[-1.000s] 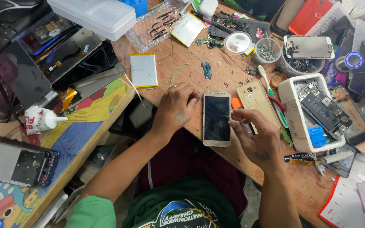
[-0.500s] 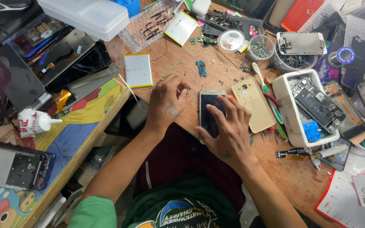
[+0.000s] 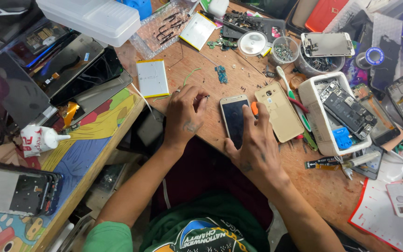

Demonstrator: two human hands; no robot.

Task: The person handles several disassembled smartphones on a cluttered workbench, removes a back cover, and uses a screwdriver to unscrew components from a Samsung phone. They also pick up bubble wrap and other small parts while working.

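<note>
A gold-framed smartphone [image 3: 233, 115] lies screen up on the wooden workbench [image 3: 197, 74] in front of me. My right hand [image 3: 253, 144] rests over its lower right side, fingers on the screen and thumb at the bottom edge, gripping it. My left hand [image 3: 185, 114] lies on the bench just left of the phone, its fingertips pinched at a small part near the phone's top corner. A gold back cover [image 3: 280, 112] lies right of the phone, with an orange tool tip [image 3: 254, 108] between them.
A white tray [image 3: 320, 126] with phone boards stands at right. A flat battery [image 3: 152, 78], small screws, a green circuit piece [image 3: 220, 73], round tins [image 3: 253, 43], and a glue bottle [image 3: 40, 139] lie about. Screens and phone frames are stacked left on a painted shelf.
My right hand has come over the phone from its right side and settled on the screen. My left hand slid off the phone to the bench at its left.
</note>
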